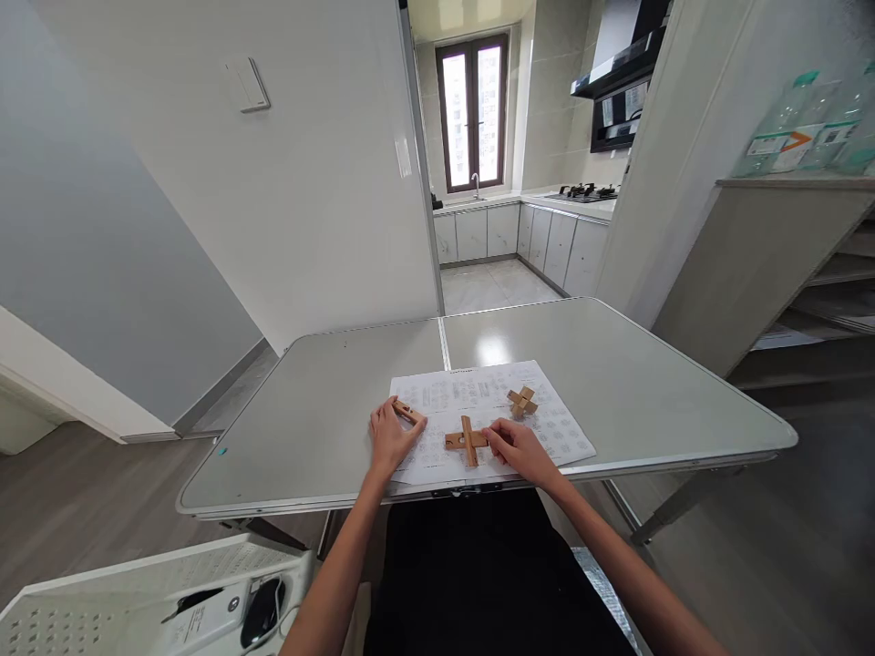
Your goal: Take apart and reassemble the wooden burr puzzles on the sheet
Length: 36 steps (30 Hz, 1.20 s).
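Observation:
My left hand [393, 435] grips a notched wooden puzzle piece [408, 413] between thumb and fingers at the left side of a printed instruction sheet [502, 383]. In front of me on the sheet lie crossed wooden puzzle pieces [468, 441], one upright bar over a sideways one. My right hand [518, 448] pinches the right end of the sideways piece with thumb and forefinger. Behind that hand, an assembled wooden burr puzzle [522, 402] rests on the sheet, apart from my fingers.
The sheet lies on a grey-green folding table [328, 392] with a metal rim. A white plastic basket [75, 597] holding a box and cables stands below at the left. Water bottles [793, 128] stand on a cabinet at the right. A kitchen opens beyond the table.

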Tool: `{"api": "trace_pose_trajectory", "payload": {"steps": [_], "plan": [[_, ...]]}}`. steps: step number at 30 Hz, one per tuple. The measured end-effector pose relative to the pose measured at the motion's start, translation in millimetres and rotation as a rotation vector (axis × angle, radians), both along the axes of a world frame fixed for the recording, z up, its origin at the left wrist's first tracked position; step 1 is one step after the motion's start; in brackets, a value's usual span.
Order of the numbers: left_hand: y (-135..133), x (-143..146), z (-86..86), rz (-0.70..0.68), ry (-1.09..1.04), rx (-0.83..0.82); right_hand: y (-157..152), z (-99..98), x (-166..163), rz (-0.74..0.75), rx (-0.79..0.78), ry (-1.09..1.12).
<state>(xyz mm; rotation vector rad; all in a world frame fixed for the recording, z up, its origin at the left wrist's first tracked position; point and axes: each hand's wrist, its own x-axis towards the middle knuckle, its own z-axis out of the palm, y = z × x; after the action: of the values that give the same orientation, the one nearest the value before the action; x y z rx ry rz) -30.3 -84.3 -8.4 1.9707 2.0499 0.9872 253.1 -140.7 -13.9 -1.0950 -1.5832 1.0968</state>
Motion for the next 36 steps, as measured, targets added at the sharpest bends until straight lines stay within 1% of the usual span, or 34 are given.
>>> {"api": "trace_pose_trajectory", "payload": {"steps": [3, 5, 7, 9, 11, 13, 15, 17, 20, 24, 27, 31, 36], "plan": [[-3, 1, 1.2, -0.02, 0.021, 0.03, 0, -0.4, -1, -0.015, 0.0, -0.005], [-10, 5, 6.3, -0.079, 0.024, 0.1, 0, -1.1, -2, -0.027, -0.007, -0.01], [-19, 11, 14.9, -0.216, 0.015, 0.18, 1, -1.8, -3, -0.043, -0.006, -0.022], [-30, 19, 25.2, -0.392, -0.034, 0.181, 1, -1.9, -4, -0.051, 0.0, -0.032], [-40, 29, 34.6, -0.553, -0.088, 0.095, 1, -1.1, -4, -0.051, 0.006, -0.033], [-47, 40, 41.2, -0.704, -0.073, 0.018, 1, 0.1, -5, -0.048, 0.013, -0.03], [-51, 48, 44.2, -0.776, -0.057, -0.017, 1, 1.0, -5, -0.049, 0.018, -0.024], [-52, 54, 43.8, -0.79, -0.047, -0.046, 1, 1.2, -5, -0.046, 0.014, -0.013], [-50, 58, 38.9, -0.792, -0.043, -0.077, 2, 0.2, -5, -0.039, 0.009, -0.001], [-48, 61, 30.2, -0.773, -0.079, -0.049, 2, 0.0, -6, -0.03, 0.012, -0.01], [-50, 63, 26.9, -0.764, -0.101, -0.022, 1, 1.7, -7, -0.006, 0.013, -0.012], [-54, 66, 30.6, -0.769, -0.056, 0.019, 0, 1.3, -5, 0.002, 0.034, 0.006], [-53, 70, 44.2, -0.795, 0.067, 0.066, 1, -1.9, -5, -0.012, 0.066, 0.042]]}}
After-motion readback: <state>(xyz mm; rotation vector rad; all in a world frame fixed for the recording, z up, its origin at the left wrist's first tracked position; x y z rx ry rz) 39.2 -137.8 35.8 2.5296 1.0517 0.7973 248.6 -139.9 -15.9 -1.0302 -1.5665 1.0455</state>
